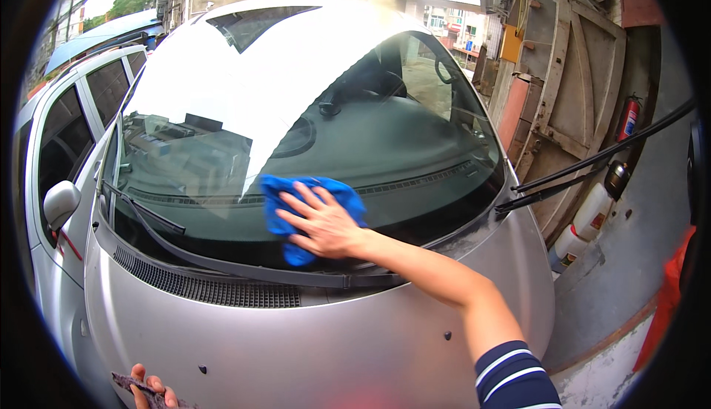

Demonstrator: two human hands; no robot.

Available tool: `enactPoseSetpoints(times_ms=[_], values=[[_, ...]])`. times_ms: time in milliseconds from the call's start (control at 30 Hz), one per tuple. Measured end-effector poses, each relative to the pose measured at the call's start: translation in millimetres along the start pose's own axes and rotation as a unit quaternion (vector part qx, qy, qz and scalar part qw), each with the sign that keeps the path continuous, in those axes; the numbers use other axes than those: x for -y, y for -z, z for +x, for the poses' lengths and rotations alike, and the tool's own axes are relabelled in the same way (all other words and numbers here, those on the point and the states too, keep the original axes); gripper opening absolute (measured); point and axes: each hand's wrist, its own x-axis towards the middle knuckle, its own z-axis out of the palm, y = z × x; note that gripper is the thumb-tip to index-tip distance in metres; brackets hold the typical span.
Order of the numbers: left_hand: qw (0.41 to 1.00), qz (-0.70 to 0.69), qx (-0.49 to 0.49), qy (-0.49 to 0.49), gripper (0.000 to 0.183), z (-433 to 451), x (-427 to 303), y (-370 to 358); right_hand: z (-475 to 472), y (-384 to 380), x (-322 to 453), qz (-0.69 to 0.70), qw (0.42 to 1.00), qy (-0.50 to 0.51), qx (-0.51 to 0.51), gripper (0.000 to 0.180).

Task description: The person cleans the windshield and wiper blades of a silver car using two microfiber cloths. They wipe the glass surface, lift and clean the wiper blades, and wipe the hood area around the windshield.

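Observation:
My right hand (322, 223) lies spread on a blue cloth (351, 200), pressing it flat against the lower part of a car's windshield (389, 148). The fingers point up and left. At the bottom left, my left hand (151, 387) holds a dark purplish-grey cloth (145, 391) over the hood, and only its fingers show. One wiper arm (250, 269) rests along the windshield's base below the blue cloth. The other wiper (600, 156) is raised off the glass at the right.
The silver hood (311, 348) spreads below the glass, with two small black washer nozzles. Another silver car (61, 209) with a side mirror stands close at the left. At the right are a wooden door (580, 75), a fire extinguisher (629, 117) and white plastic jugs (591, 212).

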Motion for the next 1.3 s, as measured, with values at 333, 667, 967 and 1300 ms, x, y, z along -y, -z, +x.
enactPoseSetpoints(times_ms=[333,667,967,1300], values=[[0.983,0.18,-0.042,0.015,0.049,8,-9,12,110,33,-225,-0.11,0.886,-0.442,-0.08,0.068],[0.999,0.025,-0.042,-0.001,0.045,18,25,41,-291,67,-223,-0.11,0.742,-0.649,0.127,0.074],[0.999,-0.027,-0.024,-0.013,0.049,3,22,57,-16,13,8,-0.081,0.993,0.031,0.083,0.056],[0.995,0.043,-0.082,-0.032,0.045,-18,-4,73,218,-24,-112,-0.114,0.926,-0.354,-0.067,0.067]])
